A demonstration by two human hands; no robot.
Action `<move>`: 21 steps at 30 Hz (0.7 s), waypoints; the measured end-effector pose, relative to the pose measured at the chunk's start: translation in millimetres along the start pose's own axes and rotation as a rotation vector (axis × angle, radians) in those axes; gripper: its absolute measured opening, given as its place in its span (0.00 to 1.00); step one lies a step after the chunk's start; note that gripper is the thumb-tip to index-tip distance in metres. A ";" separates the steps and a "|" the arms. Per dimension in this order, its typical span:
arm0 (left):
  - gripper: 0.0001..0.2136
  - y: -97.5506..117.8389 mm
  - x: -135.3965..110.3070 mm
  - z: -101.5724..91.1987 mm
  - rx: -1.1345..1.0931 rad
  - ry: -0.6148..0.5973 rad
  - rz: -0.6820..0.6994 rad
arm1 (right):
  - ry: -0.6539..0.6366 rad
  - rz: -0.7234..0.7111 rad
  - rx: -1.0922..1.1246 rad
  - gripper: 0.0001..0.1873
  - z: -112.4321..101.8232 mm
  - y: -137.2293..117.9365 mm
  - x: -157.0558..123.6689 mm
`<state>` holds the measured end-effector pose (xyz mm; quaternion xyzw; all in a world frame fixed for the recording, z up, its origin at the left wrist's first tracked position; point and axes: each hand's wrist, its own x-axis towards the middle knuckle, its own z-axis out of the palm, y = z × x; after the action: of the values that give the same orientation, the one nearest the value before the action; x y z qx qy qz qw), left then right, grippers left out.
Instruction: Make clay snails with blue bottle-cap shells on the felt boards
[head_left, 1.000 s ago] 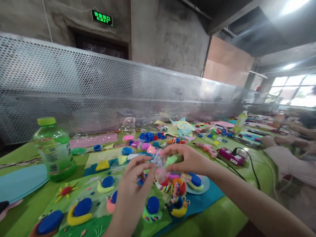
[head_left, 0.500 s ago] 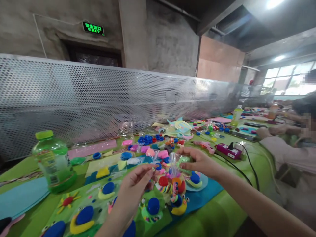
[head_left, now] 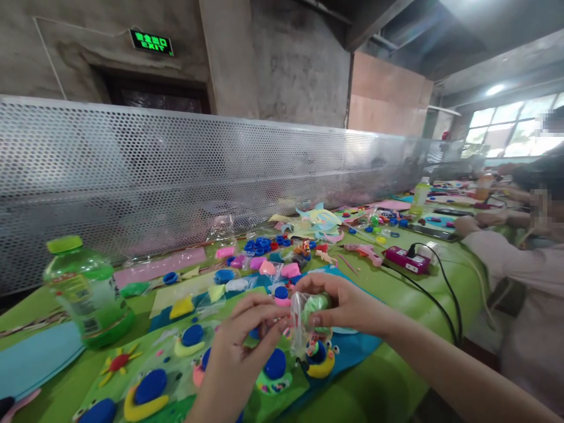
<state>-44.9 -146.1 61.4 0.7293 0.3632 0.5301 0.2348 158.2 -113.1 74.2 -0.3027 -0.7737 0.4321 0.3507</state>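
My right hand (head_left: 341, 301) is closed round a clear plastic bag (head_left: 299, 322) with a lump of light green clay (head_left: 316, 305) in it. The bag's loose end hangs toward my left hand (head_left: 258, 332), whose thumb and fingers are pinched together right beside it. What those fingertips hold is too small to make out. Under my hands lies a green sheet (head_left: 176, 376) with clay snails. One snail with a blue shell (head_left: 274, 364) is partly covered by my left hand; a yellow snail (head_left: 321, 365) sits below the bag.
A green drink bottle (head_left: 86, 296) stands at the left near light blue sheets (head_left: 35, 358). Blue rings (head_left: 259, 245), pink clay packets (head_left: 267, 268) and paper scraps (head_left: 324, 220) lie behind my hands. A purple power strip (head_left: 406, 259) with a black cord is at right, near another person's sleeve (head_left: 497, 252).
My hands have come closer together. The bagged green clay has moved left and toward me, up to my left fingertips. The view has shifted slightly.
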 end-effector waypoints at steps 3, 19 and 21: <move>0.04 2.8 -0.9 -2.3 0.107 0.026 0.109 | 0.018 -0.011 0.005 0.22 2.9 3.2 0.2; 0.06 -19.5 -6.1 -7.8 0.464 -0.030 0.426 | 0.106 -0.119 -0.123 0.22 3.9 -7.4 -2.8; 0.07 -24.1 -5.7 -7.8 0.462 -0.032 0.462 | 0.115 -0.132 -0.160 0.22 3.8 -8.9 -4.0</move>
<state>-60.1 -135.8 43.0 0.8348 0.2950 0.4612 -0.0579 155.9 -121.9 79.5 -0.3024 -0.8025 0.3269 0.3970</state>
